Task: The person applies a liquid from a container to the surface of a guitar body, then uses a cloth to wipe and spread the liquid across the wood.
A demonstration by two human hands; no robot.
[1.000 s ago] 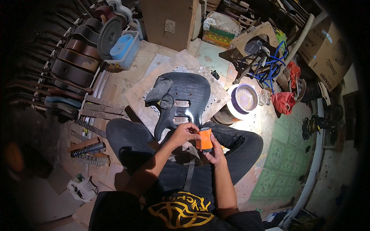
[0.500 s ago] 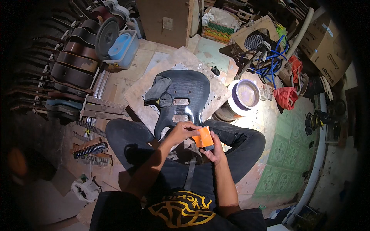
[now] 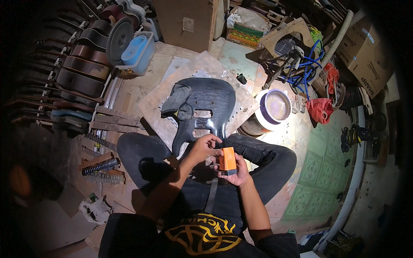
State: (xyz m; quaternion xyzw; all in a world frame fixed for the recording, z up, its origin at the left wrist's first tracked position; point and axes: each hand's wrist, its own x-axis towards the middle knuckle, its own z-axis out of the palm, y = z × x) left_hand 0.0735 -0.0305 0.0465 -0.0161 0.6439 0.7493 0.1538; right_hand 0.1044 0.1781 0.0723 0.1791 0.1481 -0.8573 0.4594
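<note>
The orange block [image 3: 230,160] sits in the right hand [image 3: 241,173], whose fingers close around it; the left hand [image 3: 205,148], half curled, has its thumb at the block's upper-left edge, any grip unclear. Beyond, a black guitar body [image 3: 218,96] bearing a grey cloth [image 3: 177,99] lies on a board [image 3: 151,103]; guitars [image 3: 79,81] line the left. Both forearms reach forward, converging.

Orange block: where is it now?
In the head view, the orange block sits below the picture's centre, slightly right, in the right hand, beside the left hand.
</note>
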